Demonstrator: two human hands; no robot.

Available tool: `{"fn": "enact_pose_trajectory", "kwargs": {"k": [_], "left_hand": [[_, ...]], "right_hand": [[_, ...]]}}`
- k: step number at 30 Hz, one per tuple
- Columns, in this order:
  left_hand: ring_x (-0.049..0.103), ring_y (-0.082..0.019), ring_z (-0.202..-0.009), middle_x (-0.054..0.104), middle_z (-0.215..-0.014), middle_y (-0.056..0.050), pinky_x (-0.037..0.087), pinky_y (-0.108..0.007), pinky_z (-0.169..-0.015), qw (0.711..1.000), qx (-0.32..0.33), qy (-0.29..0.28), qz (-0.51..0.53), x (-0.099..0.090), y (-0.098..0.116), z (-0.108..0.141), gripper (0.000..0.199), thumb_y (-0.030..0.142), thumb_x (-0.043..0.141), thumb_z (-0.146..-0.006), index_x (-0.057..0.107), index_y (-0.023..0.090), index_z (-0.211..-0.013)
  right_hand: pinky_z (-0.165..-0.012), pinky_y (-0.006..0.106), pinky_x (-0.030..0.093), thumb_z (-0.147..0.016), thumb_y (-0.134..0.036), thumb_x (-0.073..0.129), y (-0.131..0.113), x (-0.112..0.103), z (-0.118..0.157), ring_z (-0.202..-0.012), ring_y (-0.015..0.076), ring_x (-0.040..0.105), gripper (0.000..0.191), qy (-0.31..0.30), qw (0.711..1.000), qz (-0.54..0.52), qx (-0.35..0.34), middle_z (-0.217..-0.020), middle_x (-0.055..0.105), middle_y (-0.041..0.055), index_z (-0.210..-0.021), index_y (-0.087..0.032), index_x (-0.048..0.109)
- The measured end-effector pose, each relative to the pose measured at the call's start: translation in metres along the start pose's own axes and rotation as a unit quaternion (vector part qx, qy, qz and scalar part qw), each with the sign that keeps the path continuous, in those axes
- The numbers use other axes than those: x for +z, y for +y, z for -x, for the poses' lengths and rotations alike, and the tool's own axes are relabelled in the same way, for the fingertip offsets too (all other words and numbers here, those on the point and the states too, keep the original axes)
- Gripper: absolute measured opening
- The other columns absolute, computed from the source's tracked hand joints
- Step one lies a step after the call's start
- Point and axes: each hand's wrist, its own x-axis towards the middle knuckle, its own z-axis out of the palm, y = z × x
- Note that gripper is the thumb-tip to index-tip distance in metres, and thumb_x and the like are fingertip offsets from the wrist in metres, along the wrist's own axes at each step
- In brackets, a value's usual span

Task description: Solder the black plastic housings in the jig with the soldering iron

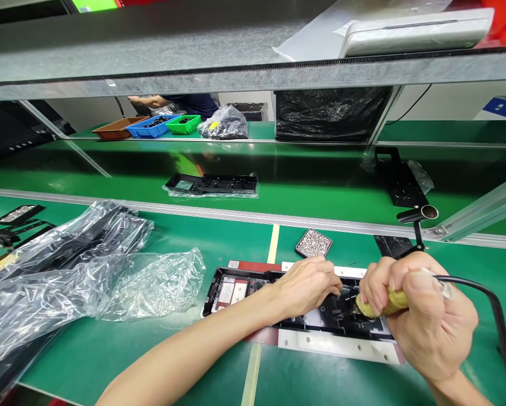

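A long black plastic housing [209, 296] lies in a fixture with white side strips [333, 345] on a red-brown base. My right hand [430, 316] is wrapped round a yellow corded electric screwdriver [394, 303], tilted with its tip down in the right part of the housing. My left hand [307, 285] reaches over the middle of the housing. Its fingers are pressed together and low inside it; anything between them is hidden. Just behind the housing sits a small black tray [314, 243] full of tiny silver screws.
Crumpled clear plastic bags [151, 285] cover the left bench. A metal-ring holder [417, 217] stands at the right. Another black housing [212, 183] lies on the green conveyor behind. A grey shelf [151, 51] spans overhead. The screwdriver's cord [496, 304] trails right. Beyond are parts bins [151, 127] and a co-worker's arm.
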Motion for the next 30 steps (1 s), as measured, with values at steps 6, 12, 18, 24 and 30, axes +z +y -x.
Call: {"fn": "enact_pose_trajectory", "kwargs": {"k": [6,12,18,24,30], "left_hand": [[0.061,-0.019,-0.087,0.071,-0.090,-0.005,0.050,-0.029,-0.078,1.000,0.016,0.010,0.005,0.000,0.000,0.003,0.022,0.016,0.055,-0.104,0.078,0.016,-0.102],[0.062,-0.018,-0.088,0.075,-0.098,-0.008,0.053,-0.028,-0.081,0.997,0.028,0.055,0.044,0.002,-0.001,0.012,0.023,0.017,0.052,-0.106,0.075,0.013,-0.108],[0.062,-0.020,-0.092,0.073,-0.103,-0.008,0.055,-0.030,-0.080,0.998,0.047,0.051,-0.004,0.005,-0.003,0.025,0.028,0.014,0.050,-0.106,0.070,0.014,-0.125],[0.059,-0.021,-0.091,0.066,-0.099,-0.008,0.055,-0.032,-0.082,0.993,0.066,0.033,-0.089,0.009,0.000,0.029,0.033,0.007,0.050,-0.103,0.067,0.013,-0.130],[0.062,-0.018,-0.092,0.072,-0.102,-0.008,0.056,-0.028,-0.078,0.996,0.038,0.085,-0.013,0.004,-0.001,0.028,0.028,0.016,0.048,-0.108,0.069,0.015,-0.126]], "right_hand": [[-0.047,0.031,0.042,-0.106,-0.033,0.055,-0.001,0.003,-0.001,-0.051,0.0155,0.051,0.028,-0.003,1.000,0.007,-0.011,-0.059,0.053,0.0000,-0.081,-0.023,0.060],[-0.047,0.030,0.043,-0.106,-0.034,0.055,0.000,0.004,0.000,-0.051,0.0150,0.051,0.028,-0.002,1.000,0.007,-0.008,-0.060,0.054,-0.0006,-0.081,-0.023,0.060],[-0.047,0.031,0.041,-0.107,-0.033,0.053,0.000,0.003,0.001,-0.052,0.0156,0.051,0.028,-0.005,1.000,0.008,-0.008,-0.061,0.054,0.0003,-0.081,-0.023,0.059],[-0.048,0.031,0.042,-0.107,-0.031,0.053,0.001,0.002,0.001,-0.053,0.0153,0.052,0.028,-0.008,1.000,0.009,-0.010,-0.061,0.054,0.0001,-0.082,-0.022,0.059],[-0.048,0.030,0.039,-0.109,-0.030,0.050,0.000,0.003,0.002,-0.053,0.0143,0.051,0.029,-0.016,0.999,0.021,-0.021,-0.061,0.054,-0.0003,-0.082,-0.022,0.057]]}}
